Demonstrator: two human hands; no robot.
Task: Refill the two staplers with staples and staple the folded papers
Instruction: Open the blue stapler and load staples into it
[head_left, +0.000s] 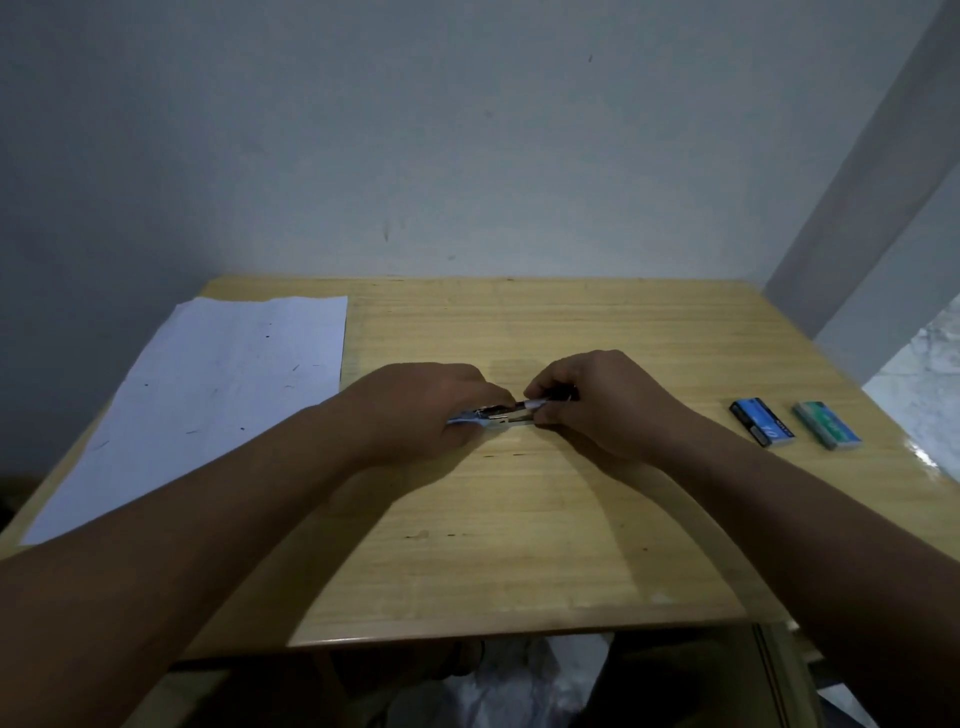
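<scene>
Both hands meet over the middle of the wooden table (519, 545), sharing one small stapler (501, 414). The left hand (415, 410) is curled around its light blue body, and the right hand (597, 402) pinches the other end, which looks like a pulled-out metal part, though fingers hide most of it. A sheet of paper (208, 405) lies left of the left hand. Two staple boxes, a blue box (762, 422) and a green box (827, 424), sit side by side right of the right hand.
</scene>
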